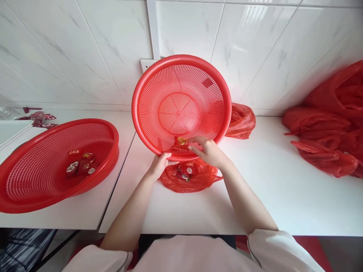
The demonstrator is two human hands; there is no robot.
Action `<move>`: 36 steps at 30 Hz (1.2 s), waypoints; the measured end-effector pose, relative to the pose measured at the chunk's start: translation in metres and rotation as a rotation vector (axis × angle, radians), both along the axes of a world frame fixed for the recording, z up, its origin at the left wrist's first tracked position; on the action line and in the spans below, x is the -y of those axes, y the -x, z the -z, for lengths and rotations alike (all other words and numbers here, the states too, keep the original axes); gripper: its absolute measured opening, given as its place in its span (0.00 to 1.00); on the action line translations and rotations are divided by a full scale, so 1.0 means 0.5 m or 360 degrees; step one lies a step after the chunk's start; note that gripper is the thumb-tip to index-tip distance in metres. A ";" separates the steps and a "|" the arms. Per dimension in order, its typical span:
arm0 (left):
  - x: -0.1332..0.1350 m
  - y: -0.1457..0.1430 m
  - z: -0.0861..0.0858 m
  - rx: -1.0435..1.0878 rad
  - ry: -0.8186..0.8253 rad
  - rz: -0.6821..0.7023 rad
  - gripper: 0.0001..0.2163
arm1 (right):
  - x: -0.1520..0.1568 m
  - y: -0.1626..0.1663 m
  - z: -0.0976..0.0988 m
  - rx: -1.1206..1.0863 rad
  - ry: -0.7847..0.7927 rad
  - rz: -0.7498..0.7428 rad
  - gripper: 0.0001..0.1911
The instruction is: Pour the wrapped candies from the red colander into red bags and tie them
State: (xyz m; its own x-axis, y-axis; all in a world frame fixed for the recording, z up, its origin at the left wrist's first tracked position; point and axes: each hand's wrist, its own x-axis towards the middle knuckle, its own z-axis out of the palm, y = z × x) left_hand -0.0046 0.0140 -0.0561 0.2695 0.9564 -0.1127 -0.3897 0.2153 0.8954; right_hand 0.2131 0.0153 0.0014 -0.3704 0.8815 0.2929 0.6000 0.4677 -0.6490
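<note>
A round red perforated basket (181,71) is tilted up on its edge toward me, leaning near the tiled wall. My left hand (159,164) grips its lower rim. My right hand (208,150) reaches into the basket's lower part, fingers pinched on a small red wrapped candy (180,142). Just below the basket lies an open red plastic bag (189,180) with several wrapped candies inside.
A second red perforated basket (34,189) rests on the left table, holding several small candies (81,164). Red plastic bags (326,139) pile up at the right, another (241,121) behind the tilted basket. A gap separates the two white tables.
</note>
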 end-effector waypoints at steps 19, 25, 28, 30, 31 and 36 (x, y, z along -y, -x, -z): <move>-0.016 0.019 0.004 -0.0221 0.0104 -0.0346 0.08 | -0.007 0.009 0.020 -0.0334 0.0283 -0.0068 0.13; -0.024 0.039 -0.002 -0.0186 0.0154 -0.0283 0.13 | -0.008 0.007 0.011 -0.1074 0.0586 -0.0160 0.16; -0.029 0.042 -0.002 -0.0098 0.0224 -0.0226 0.14 | -0.006 0.005 0.009 -0.1119 0.0586 -0.0102 0.14; -0.033 0.042 -0.002 -0.0090 0.0257 -0.0266 0.13 | -0.004 0.002 0.006 -0.1119 0.0561 -0.0089 0.13; -0.034 0.042 -0.002 -0.0103 0.0266 -0.0296 0.13 | -0.002 0.001 0.004 -0.1116 0.0556 -0.0092 0.13; -0.035 0.044 0.000 -0.0155 0.0209 -0.0324 0.12 | 0.001 0.002 0.001 -0.1089 0.0802 -0.0178 0.16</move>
State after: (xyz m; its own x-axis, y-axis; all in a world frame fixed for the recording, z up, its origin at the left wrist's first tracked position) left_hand -0.0265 0.0313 -0.0561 0.0548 0.9652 -0.2557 -0.3501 0.2583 0.9004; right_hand 0.2123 0.0145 0.0011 -0.3476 0.9353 0.0667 -0.0319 0.0593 -0.9977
